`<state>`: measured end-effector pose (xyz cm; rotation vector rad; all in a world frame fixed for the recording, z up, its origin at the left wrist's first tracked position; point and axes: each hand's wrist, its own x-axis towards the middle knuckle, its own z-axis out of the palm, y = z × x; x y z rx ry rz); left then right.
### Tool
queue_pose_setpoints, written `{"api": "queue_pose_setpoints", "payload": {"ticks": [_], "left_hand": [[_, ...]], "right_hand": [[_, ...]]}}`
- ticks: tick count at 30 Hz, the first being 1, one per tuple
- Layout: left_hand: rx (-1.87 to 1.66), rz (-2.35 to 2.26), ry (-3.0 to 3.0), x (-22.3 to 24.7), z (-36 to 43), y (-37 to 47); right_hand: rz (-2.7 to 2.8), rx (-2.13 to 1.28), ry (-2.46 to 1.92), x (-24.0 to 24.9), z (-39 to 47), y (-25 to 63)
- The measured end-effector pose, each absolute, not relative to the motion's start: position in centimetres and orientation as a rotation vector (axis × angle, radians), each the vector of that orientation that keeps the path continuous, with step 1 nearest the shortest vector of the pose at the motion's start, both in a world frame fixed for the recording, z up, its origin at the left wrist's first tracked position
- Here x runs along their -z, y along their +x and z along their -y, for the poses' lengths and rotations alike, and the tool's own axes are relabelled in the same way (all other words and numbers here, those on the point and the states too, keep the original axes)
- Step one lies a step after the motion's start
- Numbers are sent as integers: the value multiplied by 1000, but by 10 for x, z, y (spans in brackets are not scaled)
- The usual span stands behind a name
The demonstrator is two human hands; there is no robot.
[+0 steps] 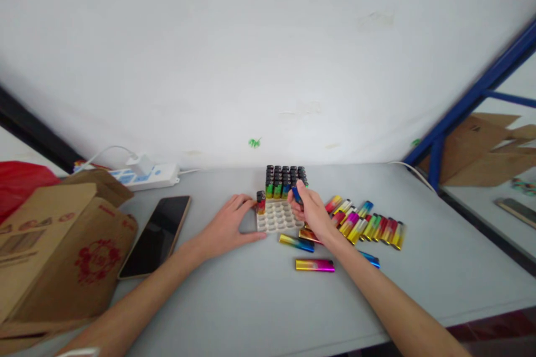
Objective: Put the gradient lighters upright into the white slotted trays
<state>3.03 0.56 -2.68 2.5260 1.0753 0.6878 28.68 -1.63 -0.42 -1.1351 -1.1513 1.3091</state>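
Observation:
A white tray (276,220) with rows of round holes lies at mid-table. Several lighters with black tops (286,178) stand upright in its back rows, and a red lighter (261,204) stands alone at its left side. My left hand (229,223) rests at the tray's left edge, fingers apart, fingertips near the red lighter. Above the tray's right part, my right hand (309,207) is closed on a blue lighter (297,195). Loose colourful lighters (355,226) lie right of the tray; a yellow and pink lighter (315,265) lies in front.
On the left are a cardboard box (62,256), a red bag (25,184), a black phone (156,237) and a white power strip (159,176). Behind the table (251,301) rises a white wall (268,67). A blue metal frame (469,103) stands at the right.

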Motion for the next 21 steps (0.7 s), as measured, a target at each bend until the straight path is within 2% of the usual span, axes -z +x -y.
{"api": "queue_pose_setpoints", "payload": {"ticks": [10, 17, 21], "left_hand": [[-717, -1047, 2511, 28, -5, 32], [-686, -1045, 2499, 26, -4, 33], [-679, -1051, 2488, 26, -3, 33]], "right_hand": [[1773, -620, -1097, 5, 25, 280], [1731, -718, -1194, 4, 32, 273], [1914, -618, -1151, 9, 28, 274]]}}
